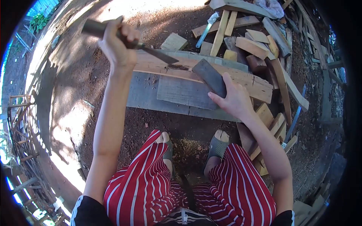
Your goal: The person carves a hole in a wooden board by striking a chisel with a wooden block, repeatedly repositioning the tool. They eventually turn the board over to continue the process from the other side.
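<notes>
My left hand (120,43) is closed around the dark handle of a chisel (160,55), raised at the upper left. The chisel's blade slants down to the right, its tip above a rough slot (179,67) cut in a pale wooden beam (245,81). My right hand (236,97) grips a dark rectangular block (208,75) between thumb and fingers. The block is tilted over the beam, just right of the slot; its lower end is partly hidden by the hand. Under the beam lie flat grey boards (181,92).
Wood offcuts (252,47) are heaped at the upper right, with a blue-handled brush (205,32) among them. More wood pieces (269,128) lie by my right forearm. My sandalled feet (218,145) rest on the dirt ground below the boards.
</notes>
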A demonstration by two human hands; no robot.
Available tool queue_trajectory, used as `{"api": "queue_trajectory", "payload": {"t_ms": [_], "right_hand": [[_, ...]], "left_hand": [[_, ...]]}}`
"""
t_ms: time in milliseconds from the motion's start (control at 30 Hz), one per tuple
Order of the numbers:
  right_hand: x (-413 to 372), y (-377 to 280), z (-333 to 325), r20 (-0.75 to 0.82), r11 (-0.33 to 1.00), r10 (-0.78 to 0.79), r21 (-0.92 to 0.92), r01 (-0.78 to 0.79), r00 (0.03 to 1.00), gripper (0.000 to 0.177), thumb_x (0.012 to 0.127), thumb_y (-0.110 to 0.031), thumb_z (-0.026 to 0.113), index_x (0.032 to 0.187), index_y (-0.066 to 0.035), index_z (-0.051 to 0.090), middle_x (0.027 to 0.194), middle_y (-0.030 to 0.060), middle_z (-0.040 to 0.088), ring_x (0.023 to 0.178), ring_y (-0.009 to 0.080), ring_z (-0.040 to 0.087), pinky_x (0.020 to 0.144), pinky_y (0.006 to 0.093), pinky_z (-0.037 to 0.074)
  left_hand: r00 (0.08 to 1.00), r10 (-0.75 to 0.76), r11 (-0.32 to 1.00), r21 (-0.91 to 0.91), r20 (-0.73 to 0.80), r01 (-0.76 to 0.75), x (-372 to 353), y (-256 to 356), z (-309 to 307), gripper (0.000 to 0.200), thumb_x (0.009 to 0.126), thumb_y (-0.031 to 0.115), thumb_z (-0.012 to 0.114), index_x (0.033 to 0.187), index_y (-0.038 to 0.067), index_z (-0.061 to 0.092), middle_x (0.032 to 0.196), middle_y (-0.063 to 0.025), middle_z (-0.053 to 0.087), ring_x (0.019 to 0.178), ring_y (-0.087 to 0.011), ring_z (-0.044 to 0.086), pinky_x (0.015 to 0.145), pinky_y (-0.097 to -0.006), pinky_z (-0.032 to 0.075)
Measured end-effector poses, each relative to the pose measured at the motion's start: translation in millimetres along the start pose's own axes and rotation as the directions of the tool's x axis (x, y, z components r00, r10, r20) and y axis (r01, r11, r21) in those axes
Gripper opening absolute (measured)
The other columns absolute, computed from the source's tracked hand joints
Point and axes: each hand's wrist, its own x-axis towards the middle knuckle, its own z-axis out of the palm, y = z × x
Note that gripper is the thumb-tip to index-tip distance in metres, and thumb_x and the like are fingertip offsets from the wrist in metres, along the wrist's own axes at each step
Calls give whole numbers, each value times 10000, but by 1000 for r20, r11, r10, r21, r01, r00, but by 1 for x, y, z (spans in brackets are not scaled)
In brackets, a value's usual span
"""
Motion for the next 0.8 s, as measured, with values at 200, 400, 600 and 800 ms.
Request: {"api": "queue_trajectory", "payload": {"t_ms": [200, 400, 600, 800], "right_hand": [[-1, -1, 0, -10, 1000, 10, 11, -10, 1000, 579, 816, -463, 659, 1148, -49, 427, 799, 241, 652, 793, 428, 658, 716, 523, 512], [0, 2, 0, -6, 1000, -4, 20, 4, 1000, 582, 813, -464, 663, 1147, -51, 428, 787, 237, 652, 782, 428, 657, 715, 524, 510], [-1, 1, 1, -19, 998, -11, 55, 12, 1000, 608, 806, -470, 667, 1167, -44, 426, 816, 243, 657, 784, 439, 653, 732, 520, 509], [4, 20, -1, -176, 937, -41, 335, 99, 984, 601, 774, -450, 724, 1097, 4, 500, 862, 229, 658, 800, 363, 678, 741, 459, 512]], "left_hand": [[961, -2, 1000, 25, 276, -5, -18, -8, 33, 138, 863, 82, 592, 767, 108, 497, 547, -4, 426, 454, -118, 405, 492, -296, 368], [954, 120, 982, 108, 276, -155, -32, -23, 35, 158, 844, 61, 625, 754, 74, 496, 535, -9, 444, 416, -107, 410, 448, -287, 378], [874, 138, 915, 278, 465, -293, -71, -37, 38, 172, 760, 111, 731, 712, 74, 571, 596, 3, 589, 500, -92, 569, 523, -283, 494], [855, 235, 833, 357, 463, -422, -67, -52, 45, 153, 775, 82, 740, 741, 65, 592, 606, 9, 573, 479, -71, 545, 449, -216, 435]]}}
